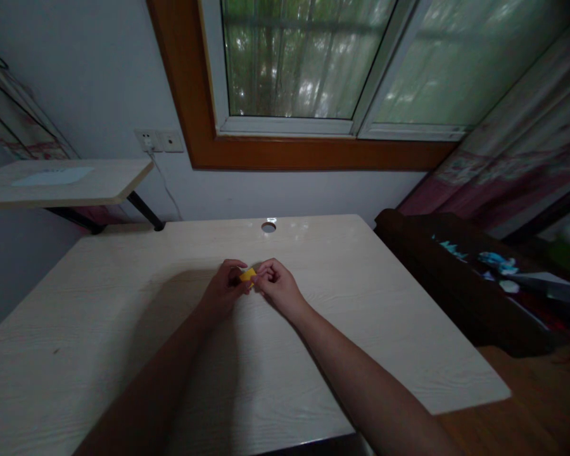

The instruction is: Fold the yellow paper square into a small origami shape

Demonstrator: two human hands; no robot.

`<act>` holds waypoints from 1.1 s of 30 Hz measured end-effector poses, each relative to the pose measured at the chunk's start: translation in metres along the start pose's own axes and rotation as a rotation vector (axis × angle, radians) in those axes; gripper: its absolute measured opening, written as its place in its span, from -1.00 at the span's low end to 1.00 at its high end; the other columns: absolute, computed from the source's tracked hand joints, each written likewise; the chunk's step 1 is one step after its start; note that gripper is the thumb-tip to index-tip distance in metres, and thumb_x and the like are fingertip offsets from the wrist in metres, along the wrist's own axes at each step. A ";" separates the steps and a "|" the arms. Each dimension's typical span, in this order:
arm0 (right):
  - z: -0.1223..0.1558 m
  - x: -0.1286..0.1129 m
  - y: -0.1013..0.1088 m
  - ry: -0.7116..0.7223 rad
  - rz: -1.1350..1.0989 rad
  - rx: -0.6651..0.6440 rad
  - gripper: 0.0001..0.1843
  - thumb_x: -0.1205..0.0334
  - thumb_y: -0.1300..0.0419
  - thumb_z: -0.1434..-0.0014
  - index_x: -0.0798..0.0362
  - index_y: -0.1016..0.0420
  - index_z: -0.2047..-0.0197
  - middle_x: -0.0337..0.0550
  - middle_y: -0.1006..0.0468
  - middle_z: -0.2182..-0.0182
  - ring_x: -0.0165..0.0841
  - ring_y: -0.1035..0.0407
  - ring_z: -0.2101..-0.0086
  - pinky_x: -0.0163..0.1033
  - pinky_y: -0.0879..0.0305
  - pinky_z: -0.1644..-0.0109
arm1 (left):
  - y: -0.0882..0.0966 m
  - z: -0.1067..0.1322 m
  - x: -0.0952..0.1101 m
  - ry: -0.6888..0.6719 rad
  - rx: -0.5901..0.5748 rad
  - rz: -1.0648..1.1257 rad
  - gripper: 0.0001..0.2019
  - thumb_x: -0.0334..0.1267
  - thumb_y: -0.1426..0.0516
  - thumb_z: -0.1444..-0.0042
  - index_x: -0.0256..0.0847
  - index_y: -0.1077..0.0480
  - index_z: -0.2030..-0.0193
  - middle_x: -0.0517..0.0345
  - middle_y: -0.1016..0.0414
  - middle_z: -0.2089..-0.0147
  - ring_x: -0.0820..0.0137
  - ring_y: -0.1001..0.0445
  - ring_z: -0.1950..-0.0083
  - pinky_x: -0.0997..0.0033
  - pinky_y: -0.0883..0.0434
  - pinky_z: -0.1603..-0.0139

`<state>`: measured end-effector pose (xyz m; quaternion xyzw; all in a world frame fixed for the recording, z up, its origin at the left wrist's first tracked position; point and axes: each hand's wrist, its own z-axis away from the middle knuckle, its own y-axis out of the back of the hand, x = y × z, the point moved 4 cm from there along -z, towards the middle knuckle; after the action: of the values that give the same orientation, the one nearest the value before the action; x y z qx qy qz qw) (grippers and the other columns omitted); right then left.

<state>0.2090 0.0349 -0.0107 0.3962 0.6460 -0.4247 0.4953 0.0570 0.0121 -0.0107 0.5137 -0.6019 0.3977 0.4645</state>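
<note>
Between my two hands is a small yellow piece (pixel 247 275), flat-looking and too small in view for me to tell its kind. My left hand (pixel 224 286) grips its left side, thumb below and fingers curled above. The fingertips of my right hand (pixel 279 285) pinch its right edge. Both hands are just over the pale wood-grain desk (pixel 361 304), and the fingers cover part of the piece.
A round cable hole (pixel 268 227) lies near the desk's back edge. At the left stands a raised shelf (pixel 109 174) with a paper sheet (pixel 52 176) on it. Right of the desk, a dark cabinet (pixel 418 247) carries assorted items. A window (pixel 308 63) is behind.
</note>
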 end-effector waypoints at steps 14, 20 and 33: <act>0.002 -0.008 -0.001 0.023 0.044 0.037 -0.80 0.19 -0.27 -0.08 0.03 -0.31 0.30 -0.38 -0.34 0.56 -0.52 -0.18 0.62 -0.41 -0.09 0.56 | 0.000 0.000 0.001 0.020 0.005 0.020 -0.65 -0.29 -0.24 -0.09 -0.13 -0.23 0.03 0.30 -0.38 0.37 0.49 -0.44 0.40 0.46 -0.38 0.33; 0.001 -0.007 0.000 0.017 0.005 0.024 -0.80 0.18 -0.25 -0.10 0.02 -0.29 0.28 -0.40 -0.36 0.55 -0.54 -0.19 0.64 -0.41 -0.08 0.58 | 0.000 -0.001 0.004 0.034 0.024 0.056 -0.65 -0.30 -0.25 -0.07 -0.14 -0.24 0.04 0.28 -0.38 0.34 0.49 -0.45 0.37 0.45 -0.40 0.32; 0.000 -0.004 0.000 -0.009 -0.033 0.009 -0.74 0.19 -0.28 -0.05 0.03 -0.36 0.19 -0.29 -0.45 0.42 -0.50 -0.28 0.54 -0.38 -0.26 0.50 | 0.002 -0.001 0.002 0.044 0.045 0.044 -0.61 -0.31 -0.26 -0.04 -0.13 -0.23 0.03 0.31 -0.38 0.36 0.51 -0.44 0.40 0.47 -0.39 0.32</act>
<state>0.2101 0.0349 -0.0069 0.3860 0.6483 -0.4373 0.4893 0.0549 0.0132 -0.0082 0.5019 -0.5936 0.4321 0.4572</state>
